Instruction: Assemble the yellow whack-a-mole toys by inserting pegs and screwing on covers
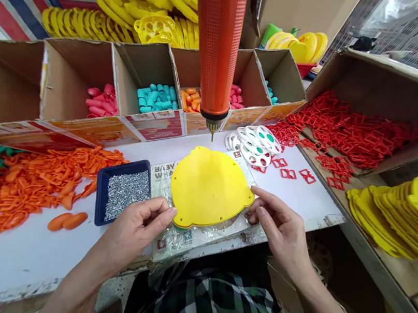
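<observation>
A yellow rounded plastic panel (210, 188) with small holes along its edge lies over a clear plastic bag on the table in front of me. Its lower left edge is pinched between the thumb and fingers of my left hand (147, 218). At the right, my right hand (281, 222) grips the panel's small rounded lobe, some fingertips hidden beneath. A bit of green shows under the panel's lower edge. Directly above hangs an orange-red electric screwdriver (219, 48), its bit pointing down, apart from the panel. Left of the panel stands a dark blue tray (101, 198) of small screws (127, 194).
Cardboard bins (7, 84) with pink, teal and orange pieces line the back. Orange parts (43, 184) are heaped left. White perforated discs (256, 142) and red plastic pieces (288, 173) lie right, near a carton of red pieces (358, 131). Yellow panels (405, 212) are stacked far right.
</observation>
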Demonstrator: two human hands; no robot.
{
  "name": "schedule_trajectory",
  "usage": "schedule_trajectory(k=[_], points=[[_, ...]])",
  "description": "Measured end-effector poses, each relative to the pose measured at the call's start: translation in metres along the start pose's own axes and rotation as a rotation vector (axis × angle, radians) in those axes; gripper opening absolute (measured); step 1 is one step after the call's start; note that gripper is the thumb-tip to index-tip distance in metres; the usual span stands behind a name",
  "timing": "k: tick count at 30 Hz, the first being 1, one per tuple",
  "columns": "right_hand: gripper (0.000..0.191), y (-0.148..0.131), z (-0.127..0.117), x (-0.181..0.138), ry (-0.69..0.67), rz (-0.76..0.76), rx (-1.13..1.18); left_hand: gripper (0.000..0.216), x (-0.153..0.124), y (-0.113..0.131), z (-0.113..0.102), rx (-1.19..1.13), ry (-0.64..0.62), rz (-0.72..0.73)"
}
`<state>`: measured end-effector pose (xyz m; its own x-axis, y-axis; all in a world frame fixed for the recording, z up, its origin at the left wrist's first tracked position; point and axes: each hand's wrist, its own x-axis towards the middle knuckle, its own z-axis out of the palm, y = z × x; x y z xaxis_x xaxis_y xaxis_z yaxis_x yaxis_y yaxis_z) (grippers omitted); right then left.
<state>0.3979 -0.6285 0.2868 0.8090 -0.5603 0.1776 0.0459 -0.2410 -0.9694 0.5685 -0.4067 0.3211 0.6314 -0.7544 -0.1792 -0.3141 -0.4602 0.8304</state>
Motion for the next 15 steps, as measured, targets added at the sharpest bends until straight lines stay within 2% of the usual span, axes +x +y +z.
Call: schedule_trajectory(k=[5,10,13,15], points=[[0.035,-0.006,0.002,-0.003,-0.025,0.013,0.053,0.040,0.001,0.002,0.001,0.016,0.015,0.011],[0.037,0.004,-0.003,-0.009,-0.042,0.053,0.088,0.037,-0.006,0.003,0.006,0.003,0.041,-0.001],[0.035,0.009,-0.011,-0.010,-0.045,0.049,-0.021,0.023,-0.011,0.005,0.010,0.091,0.195,-0.024],[0.034,0.006,-0.016,-0.005,-0.037,0.010,-0.160,0.010,-0.012,0.005,0.012,0.169,0.311,0.026]])
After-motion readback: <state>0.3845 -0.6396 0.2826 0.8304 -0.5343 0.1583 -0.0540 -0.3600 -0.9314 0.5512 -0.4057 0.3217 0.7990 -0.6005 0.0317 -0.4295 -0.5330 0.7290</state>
